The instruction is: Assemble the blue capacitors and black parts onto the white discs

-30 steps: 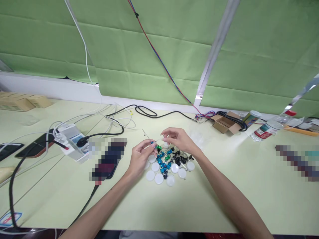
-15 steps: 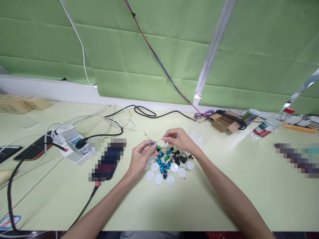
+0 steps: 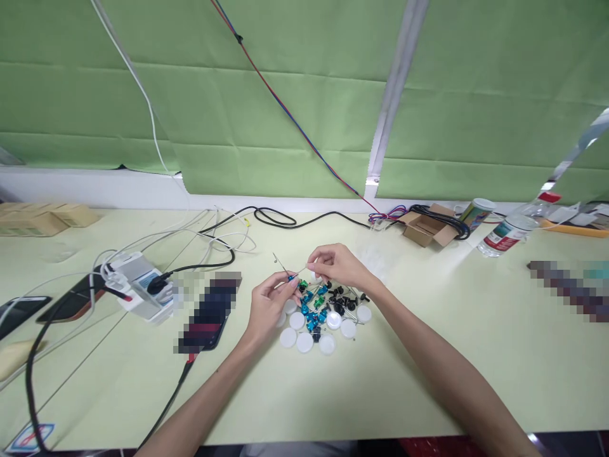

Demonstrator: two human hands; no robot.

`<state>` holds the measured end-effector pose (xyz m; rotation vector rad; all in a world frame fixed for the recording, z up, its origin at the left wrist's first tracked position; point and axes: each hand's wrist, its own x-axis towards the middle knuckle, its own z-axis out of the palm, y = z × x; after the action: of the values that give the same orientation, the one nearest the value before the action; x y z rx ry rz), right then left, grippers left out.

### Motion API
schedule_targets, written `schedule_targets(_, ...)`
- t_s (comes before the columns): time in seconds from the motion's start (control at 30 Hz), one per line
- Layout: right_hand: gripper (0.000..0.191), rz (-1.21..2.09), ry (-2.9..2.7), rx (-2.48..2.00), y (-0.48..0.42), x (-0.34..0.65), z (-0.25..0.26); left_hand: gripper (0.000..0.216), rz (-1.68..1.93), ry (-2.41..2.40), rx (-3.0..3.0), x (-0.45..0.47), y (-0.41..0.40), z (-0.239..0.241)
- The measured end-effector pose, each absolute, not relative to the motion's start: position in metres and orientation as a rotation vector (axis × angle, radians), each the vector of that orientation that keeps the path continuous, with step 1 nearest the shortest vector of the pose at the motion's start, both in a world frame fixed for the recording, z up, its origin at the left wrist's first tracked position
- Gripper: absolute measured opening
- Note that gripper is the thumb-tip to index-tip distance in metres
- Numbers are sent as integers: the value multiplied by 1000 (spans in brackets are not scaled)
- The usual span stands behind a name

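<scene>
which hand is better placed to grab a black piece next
Probably the right hand: most black pieces lie nearer it, though it seems occupied too. The left hand is across the blue pieces, pinching a thin rod.

right fingers (image 3: 314,258) lower, nearer left fingers (image 3: 287,291)

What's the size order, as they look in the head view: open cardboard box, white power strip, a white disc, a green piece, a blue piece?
1. White power strip
2. Open cardboard box
3. White disc
4. Green piece, blue piece: too alike to rank
</scene>
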<state>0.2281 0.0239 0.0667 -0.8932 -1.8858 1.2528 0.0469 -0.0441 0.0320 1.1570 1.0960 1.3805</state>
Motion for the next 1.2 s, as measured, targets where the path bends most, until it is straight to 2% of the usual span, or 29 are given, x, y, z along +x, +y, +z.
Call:
schedule_targets(0.37,25,1255,-1866,-835,17,228,72,28,1383,1045,1143,48,-42,23)
schedule_targets(0.57,26,1225,-1791,-754,6,237,74,27,1351,979,1170,50,-37,37)
schedule_targets(0.8,19,866,-1607,-833,-11,253,44,28,1129,945,1468,60,-17,54)
schedule_targets(1.03,18,474,-1656,-868,-25,258,8,28,1027,931,1519,72,-15,32)
schedule_targets(1.2,17,370,-1648,-847,-32,252,-10,29,974,972,1492,69,-19,18)
